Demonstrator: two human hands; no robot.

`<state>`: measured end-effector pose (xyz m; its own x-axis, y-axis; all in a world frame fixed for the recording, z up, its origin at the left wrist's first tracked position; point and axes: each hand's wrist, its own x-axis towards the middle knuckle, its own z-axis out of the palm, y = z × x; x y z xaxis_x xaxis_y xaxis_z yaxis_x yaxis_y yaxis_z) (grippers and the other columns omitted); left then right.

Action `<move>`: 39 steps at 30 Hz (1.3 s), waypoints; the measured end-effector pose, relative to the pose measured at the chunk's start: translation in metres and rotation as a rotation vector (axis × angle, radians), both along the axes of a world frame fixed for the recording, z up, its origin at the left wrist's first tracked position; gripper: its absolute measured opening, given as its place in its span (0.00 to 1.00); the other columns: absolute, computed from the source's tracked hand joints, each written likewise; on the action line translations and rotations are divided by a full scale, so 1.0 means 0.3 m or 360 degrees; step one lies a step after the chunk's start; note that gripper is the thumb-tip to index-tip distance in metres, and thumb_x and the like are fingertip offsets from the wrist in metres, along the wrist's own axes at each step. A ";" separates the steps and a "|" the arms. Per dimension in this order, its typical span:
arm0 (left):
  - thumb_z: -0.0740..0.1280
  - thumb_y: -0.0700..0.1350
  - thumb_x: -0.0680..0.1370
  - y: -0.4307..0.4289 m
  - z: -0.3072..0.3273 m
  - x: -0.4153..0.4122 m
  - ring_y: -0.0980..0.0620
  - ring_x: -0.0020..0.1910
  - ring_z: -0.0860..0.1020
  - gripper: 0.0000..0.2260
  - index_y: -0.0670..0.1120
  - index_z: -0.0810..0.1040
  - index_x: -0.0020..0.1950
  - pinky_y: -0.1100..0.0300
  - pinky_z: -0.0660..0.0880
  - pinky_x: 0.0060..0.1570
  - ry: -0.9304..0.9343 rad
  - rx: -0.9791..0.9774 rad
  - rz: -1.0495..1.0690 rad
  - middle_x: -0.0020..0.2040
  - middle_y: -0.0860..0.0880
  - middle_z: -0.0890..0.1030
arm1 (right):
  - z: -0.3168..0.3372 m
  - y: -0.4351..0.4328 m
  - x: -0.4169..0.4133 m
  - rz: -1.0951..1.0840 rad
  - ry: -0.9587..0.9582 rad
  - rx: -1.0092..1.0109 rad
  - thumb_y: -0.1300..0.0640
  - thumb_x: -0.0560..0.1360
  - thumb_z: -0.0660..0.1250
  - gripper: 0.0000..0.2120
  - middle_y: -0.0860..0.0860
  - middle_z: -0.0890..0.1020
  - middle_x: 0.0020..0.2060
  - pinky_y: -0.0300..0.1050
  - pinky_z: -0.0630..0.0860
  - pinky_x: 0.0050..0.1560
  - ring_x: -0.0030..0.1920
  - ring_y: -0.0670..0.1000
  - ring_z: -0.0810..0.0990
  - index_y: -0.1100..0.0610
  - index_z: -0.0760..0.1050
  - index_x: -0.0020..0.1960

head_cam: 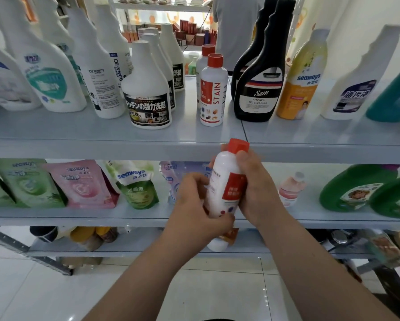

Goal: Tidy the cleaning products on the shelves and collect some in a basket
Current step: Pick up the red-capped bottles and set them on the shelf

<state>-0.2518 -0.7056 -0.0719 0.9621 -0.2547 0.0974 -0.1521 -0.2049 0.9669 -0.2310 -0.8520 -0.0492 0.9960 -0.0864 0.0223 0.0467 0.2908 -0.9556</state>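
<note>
Red-capped white bottle [222,181] held in both hands, in front of the shelving and off any shelf.

The person's left hand [194,205] grasps the lower body of the bottle with curled fingers. The right hand [257,188] wraps the upper body, with the thumb just below the red cap [239,145]. The bottle is tilted, its cap level with the front edge of the upper shelf [78,133]. On that shelf a matching bottle marked STAIN [213,93] stands upright. It sits between a white bottle with a black Japanese label [148,93] and a black Sam bottle [257,89]. A yellow seaways bottle [303,79] stands further right. The middle shelf [101,216] carries refill pouches [81,184] on the left and green jugs [347,188] on the right.
</note>
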 end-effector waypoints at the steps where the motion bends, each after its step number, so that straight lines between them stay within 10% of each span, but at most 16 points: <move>1: 0.82 0.44 0.66 0.000 -0.005 0.000 0.65 0.50 0.79 0.31 0.60 0.66 0.58 0.68 0.79 0.41 -0.0087 0.0040 0.0052 0.55 0.55 0.74 | -0.002 0.003 -0.001 -0.0001 -0.0035 -0.0112 0.37 0.67 0.69 0.18 0.50 0.86 0.51 0.51 0.83 0.50 0.51 0.53 0.86 0.39 0.81 0.55; 6: 0.79 0.53 0.68 0.020 0.007 0.023 0.60 0.49 0.83 0.29 0.62 0.67 0.63 0.56 0.83 0.48 -0.0030 0.0070 -0.0051 0.53 0.59 0.81 | -0.029 0.034 -0.023 0.0082 -0.0168 -0.0268 0.43 0.69 0.69 0.11 0.50 0.84 0.50 0.60 0.84 0.53 0.53 0.57 0.84 0.40 0.80 0.51; 11: 0.76 0.59 0.69 0.047 0.004 0.025 0.55 0.52 0.77 0.31 0.60 0.67 0.69 0.53 0.79 0.50 -0.0372 0.0510 0.0179 0.57 0.57 0.75 | 0.005 0.022 0.004 0.0072 -0.0100 -0.0150 0.44 0.67 0.69 0.10 0.47 0.83 0.45 0.47 0.81 0.50 0.50 0.50 0.81 0.45 0.83 0.46; 16: 0.80 0.52 0.68 0.071 0.011 0.049 0.45 0.40 0.77 0.32 0.45 0.74 0.69 0.53 0.78 0.33 -0.1144 0.1261 0.0399 0.49 0.45 0.76 | 0.047 -0.025 0.011 -0.0007 -0.0327 -0.1376 0.44 0.84 0.60 0.12 0.43 0.79 0.38 0.37 0.75 0.38 0.39 0.43 0.78 0.45 0.72 0.43; 21: 0.80 0.53 0.67 0.076 0.021 0.042 0.45 0.39 0.78 0.33 0.44 0.75 0.69 0.53 0.77 0.31 -0.1314 0.1496 0.0393 0.46 0.45 0.75 | 0.047 -0.057 0.033 -0.0051 -0.0202 -0.1763 0.45 0.86 0.53 0.18 0.51 0.79 0.36 0.50 0.76 0.40 0.38 0.50 0.78 0.50 0.74 0.43; 25: 0.73 0.63 0.67 0.081 0.055 0.039 0.55 0.42 0.76 0.33 0.58 0.69 0.70 0.60 0.76 0.35 -0.0796 0.1287 0.0087 0.51 0.56 0.73 | 0.040 -0.070 0.031 -0.0180 -0.0434 -0.2079 0.46 0.84 0.50 0.19 0.45 0.71 0.30 0.41 0.61 0.35 0.32 0.43 0.70 0.45 0.65 0.36; 30: 0.74 0.61 0.60 0.101 0.058 0.067 0.58 0.47 0.84 0.26 0.73 0.74 0.57 0.63 0.81 0.43 0.0170 0.0280 -0.0545 0.51 0.60 0.83 | 0.068 -0.081 0.024 -0.0199 -0.0739 -0.1946 0.42 0.79 0.48 0.16 0.40 0.67 0.26 0.32 0.60 0.35 0.34 0.39 0.75 0.41 0.61 0.33; 33: 0.76 0.60 0.59 0.082 0.037 0.082 0.51 0.51 0.85 0.26 0.76 0.73 0.54 0.54 0.84 0.51 0.0256 0.0131 -0.0523 0.52 0.58 0.84 | 0.075 -0.074 0.047 -0.0229 -0.0805 -0.1887 0.41 0.79 0.49 0.16 0.41 0.69 0.26 0.30 0.61 0.34 0.35 0.41 0.76 0.42 0.62 0.33; 39: 0.74 0.61 0.61 0.004 0.044 0.113 0.61 0.44 0.82 0.28 0.67 0.70 0.59 0.68 0.78 0.40 0.0056 0.0074 -0.0313 0.48 0.60 0.82 | 0.079 -0.120 0.102 -0.0255 -0.0793 -0.1352 0.42 0.82 0.52 0.24 0.48 0.79 0.36 0.38 0.72 0.38 0.40 0.49 0.77 0.57 0.77 0.44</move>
